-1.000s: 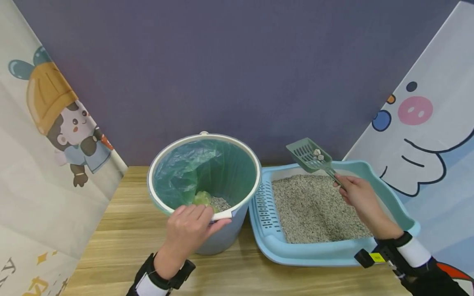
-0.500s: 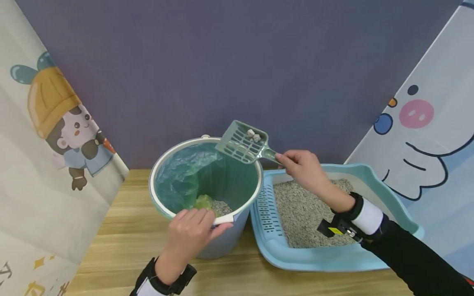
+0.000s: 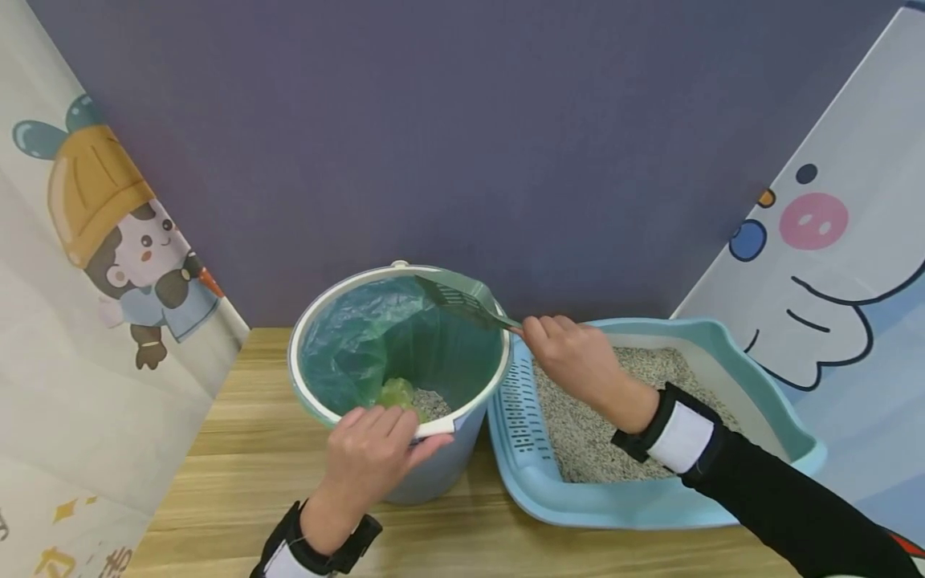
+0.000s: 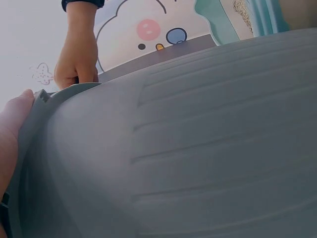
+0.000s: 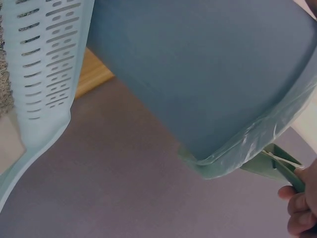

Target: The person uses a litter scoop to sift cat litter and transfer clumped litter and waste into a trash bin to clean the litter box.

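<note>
My left hand (image 3: 372, 453) grips the near rim of a grey-blue trash can (image 3: 441, 474), fingers over the white rim ring and thumb along its outside. A green plastic liner (image 3: 361, 329) covers the can's inner wall; a yellow-green crumpled lump (image 3: 396, 393) and some grey litter (image 3: 431, 404) lie at the bottom. My right hand (image 3: 578, 361) holds a green slotted litter scoop (image 3: 458, 299) by its handle. The scoop is tilted on its side over the can's far right rim, and no clumps show on it. In the right wrist view, the fingers (image 5: 299, 203) curl round the handle.
Right of the can stands a light blue litter box (image 3: 614, 506) with grey litter (image 3: 600, 433) and a slotted ledge (image 3: 523, 409). Both stand on a wood-grain surface (image 3: 238, 449). A dark wall (image 3: 462, 144) rises behind, with printed cartoon sheets (image 3: 65, 281) at the sides.
My right hand has carried the scoop left from above the litter box to the can and turned it over; the clumps on it are out of sight. The left hand stays on the rim.
</note>
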{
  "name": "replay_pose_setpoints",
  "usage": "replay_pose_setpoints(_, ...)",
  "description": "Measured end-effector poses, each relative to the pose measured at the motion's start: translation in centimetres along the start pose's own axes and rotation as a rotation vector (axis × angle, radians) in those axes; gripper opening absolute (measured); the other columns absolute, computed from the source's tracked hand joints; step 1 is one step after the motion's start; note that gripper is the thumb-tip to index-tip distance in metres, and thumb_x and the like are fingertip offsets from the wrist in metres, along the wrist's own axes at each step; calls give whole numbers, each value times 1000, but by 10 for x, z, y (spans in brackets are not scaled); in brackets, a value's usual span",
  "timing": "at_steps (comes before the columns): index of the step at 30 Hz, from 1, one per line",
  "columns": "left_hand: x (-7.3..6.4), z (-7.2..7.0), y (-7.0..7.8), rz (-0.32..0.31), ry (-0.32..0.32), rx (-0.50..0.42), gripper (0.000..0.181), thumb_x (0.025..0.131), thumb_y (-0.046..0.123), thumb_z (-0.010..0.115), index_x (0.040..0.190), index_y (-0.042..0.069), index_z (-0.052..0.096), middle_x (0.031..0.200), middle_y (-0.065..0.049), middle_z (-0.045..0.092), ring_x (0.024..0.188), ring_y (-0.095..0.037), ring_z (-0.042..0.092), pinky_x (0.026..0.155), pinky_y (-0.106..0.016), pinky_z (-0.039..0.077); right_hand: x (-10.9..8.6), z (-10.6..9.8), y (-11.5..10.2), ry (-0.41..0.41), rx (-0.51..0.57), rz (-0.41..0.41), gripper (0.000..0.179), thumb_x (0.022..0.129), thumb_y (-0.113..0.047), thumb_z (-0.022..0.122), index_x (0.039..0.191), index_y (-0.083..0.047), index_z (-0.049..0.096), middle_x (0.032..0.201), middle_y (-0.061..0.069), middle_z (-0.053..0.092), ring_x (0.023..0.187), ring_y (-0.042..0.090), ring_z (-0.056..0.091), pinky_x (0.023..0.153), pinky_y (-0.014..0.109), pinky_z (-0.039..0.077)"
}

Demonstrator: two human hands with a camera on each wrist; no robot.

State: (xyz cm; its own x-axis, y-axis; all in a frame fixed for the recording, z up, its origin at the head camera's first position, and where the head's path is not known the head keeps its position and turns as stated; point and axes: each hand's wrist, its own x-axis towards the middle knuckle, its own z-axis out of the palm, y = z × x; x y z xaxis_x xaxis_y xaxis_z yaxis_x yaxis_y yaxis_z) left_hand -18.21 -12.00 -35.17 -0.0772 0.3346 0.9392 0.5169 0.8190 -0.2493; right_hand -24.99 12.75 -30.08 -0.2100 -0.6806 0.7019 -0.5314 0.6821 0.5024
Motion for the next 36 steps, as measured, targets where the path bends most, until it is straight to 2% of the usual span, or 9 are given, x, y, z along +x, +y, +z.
replay_pose_setpoints(9, 0, 1, 1, -2, 8, -7, 56, 92, 53, 39, 52, 13, 33, 47, 6, 20, 37, -7, 20, 41, -20, 14, -2, -3, 3, 19, -19, 15, 38, 100, -23, 33, 66, -7, 38, 50, -1, 25, 42, 8, 18, 36, 21, 15)
replay_pose_setpoints(14, 0, 1, 1, -1, 10, -13, 56, 91, 53, 42, 52, 13, 34, 47, 5, 20, 37, -8, 22, 41, -20, 15, -2, -11, 12, 43, -31, 102, 39, 99, -27, 35, 68, -6, 43, 47, 0, 30, 37, 10, 24, 32, 23, 18)
replay_pose_setpoints(17, 0, 1, 1, 0, 8, -14, 56, 91, 53, 42, 52, 13, 34, 47, 5, 21, 37, -8, 22, 41, -20, 15, -7, -18, 22, 14, 27, 171, 40, 99, -31, 34, 70, -6, 47, 47, 0, 33, 36, 10, 25, 34, 23, 17)
replay_pose_setpoints(21, 1, 0, 0, 6, 4, -8, 56, 91, 53, 40, 52, 13, 34, 46, 5, 21, 36, -8, 22, 41, -20, 15, -20, -26, 41, -88, 127, 249, 45, 99, -36, 32, 74, -4, 52, 48, 0, 37, 37, 8, 25, 37, 23, 17)
replay_pose_setpoints(26, 3, -1, -1, 6, 0, -10, 56, 91, 53, 41, 52, 13, 34, 46, 6, 21, 37, -8, 21, 41, -21, 15, -45, -28, 70, -253, 245, 368, 25, 93, -22, 52, 75, -5, 56, 50, -1, 36, 40, 5, 23, 42, 22, 21)
replay_pose_setpoints(29, 3, -1, -1, -2, -6, -15, 56, 91, 53, 41, 53, 13, 35, 47, 6, 22, 36, -8, 21, 41, -21, 16, -62, -25, 90, -403, 305, 439, 20, 89, -16, 58, 70, -10, 53, 51, -4, 33, 42, 4, 22, 45, 22, 22)
replay_pose_setpoints(36, 1, -1, 2, -13, -14, -32, 55, 90, 53, 43, 53, 13, 35, 47, 6, 22, 36, -8, 21, 41, -21, 15, -114, -13, 128, -814, 474, 607, 28, 94, -25, 50, 70, -13, 58, 51, -4, 38, 43, 7, 27, 48, 25, 28)
